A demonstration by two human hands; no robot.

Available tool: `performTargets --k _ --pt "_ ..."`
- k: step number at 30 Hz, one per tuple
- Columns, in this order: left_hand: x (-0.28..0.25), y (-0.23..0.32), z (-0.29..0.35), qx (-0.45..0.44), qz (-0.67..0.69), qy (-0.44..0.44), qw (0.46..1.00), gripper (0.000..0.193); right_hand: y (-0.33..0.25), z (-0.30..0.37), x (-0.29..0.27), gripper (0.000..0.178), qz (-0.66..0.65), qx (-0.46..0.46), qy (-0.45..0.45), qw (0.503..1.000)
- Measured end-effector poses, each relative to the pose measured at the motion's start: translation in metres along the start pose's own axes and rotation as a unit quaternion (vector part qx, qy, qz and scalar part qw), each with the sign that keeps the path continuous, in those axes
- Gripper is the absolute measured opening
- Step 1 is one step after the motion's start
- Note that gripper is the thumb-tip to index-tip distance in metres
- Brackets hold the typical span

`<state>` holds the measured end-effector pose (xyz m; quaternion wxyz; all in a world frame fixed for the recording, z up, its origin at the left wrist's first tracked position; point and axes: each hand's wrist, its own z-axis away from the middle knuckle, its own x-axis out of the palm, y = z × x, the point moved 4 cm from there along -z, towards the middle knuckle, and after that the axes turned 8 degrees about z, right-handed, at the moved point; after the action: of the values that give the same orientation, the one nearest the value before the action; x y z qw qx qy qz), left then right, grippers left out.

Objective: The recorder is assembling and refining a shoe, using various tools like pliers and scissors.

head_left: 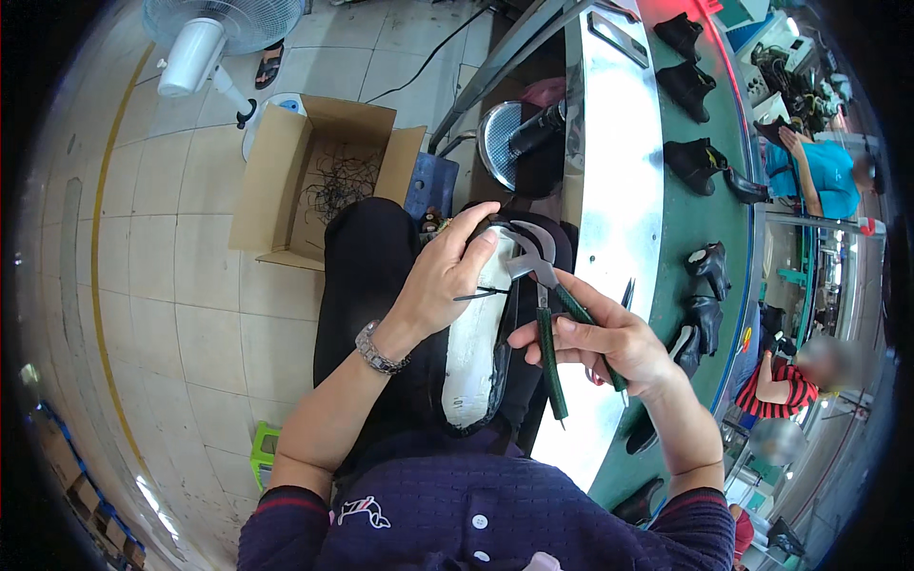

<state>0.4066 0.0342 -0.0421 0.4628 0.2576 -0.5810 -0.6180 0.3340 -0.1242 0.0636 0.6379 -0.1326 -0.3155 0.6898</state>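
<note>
A black shoe upper (468, 366), its pale sole side facing up, rests across my lap. My left hand (440, 276) grips its far end, with fingers wrapped over the edge and thumb on the pale surface. A thin black strip (482, 293) crosses the sole beside that hand. In my right hand (614, 338) are lasting pincers (552, 366) with green handles, which stand spread apart. The grey curved jaws are at the shoe's far right edge; whether they pinch the black material I cannot tell. Behind my right hand shows a dark pointed tip (628, 292).
A metal bench top (624, 181) runs along my right, with a phone (617, 40) at its far end. Beyond it, a green conveyor (671, 228) carries several black shoes. An open cardboard box (267, 181) with black scraps and a fan (195, 52) stand at left. Two co-workers sit across.
</note>
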Motion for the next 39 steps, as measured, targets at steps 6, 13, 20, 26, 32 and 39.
performTargets --k 6,13,20,26,32,39 --pt "0.000 -0.001 -0.002 0.032 0.013 0.037 0.999 0.038 -0.006 -0.009 -0.017 0.053 -0.067 0.014 -0.021 0.997" --pt "0.000 0.003 -0.003 0.058 -0.001 0.057 0.997 0.038 -0.012 -0.009 -0.013 0.064 0.095 0.027 0.029 0.995" --pt "-0.002 -0.004 -0.001 0.105 -0.032 0.106 0.988 0.035 -0.005 -0.014 0.010 0.064 0.300 -0.049 0.076 0.950" --pt "0.002 0.000 0.001 0.122 -0.016 0.109 0.986 0.033 0.037 -0.017 0.012 0.061 0.348 -0.149 0.183 0.907" --pt "-0.007 0.001 -0.004 0.002 0.064 0.062 0.996 0.041 0.012 -0.002 0.014 0.060 0.427 -0.099 0.140 0.888" --pt "-0.009 0.008 -0.003 0.111 -0.060 0.079 0.989 0.036 -0.032 0.019 0.019 0.059 0.559 -0.169 0.161 0.796"
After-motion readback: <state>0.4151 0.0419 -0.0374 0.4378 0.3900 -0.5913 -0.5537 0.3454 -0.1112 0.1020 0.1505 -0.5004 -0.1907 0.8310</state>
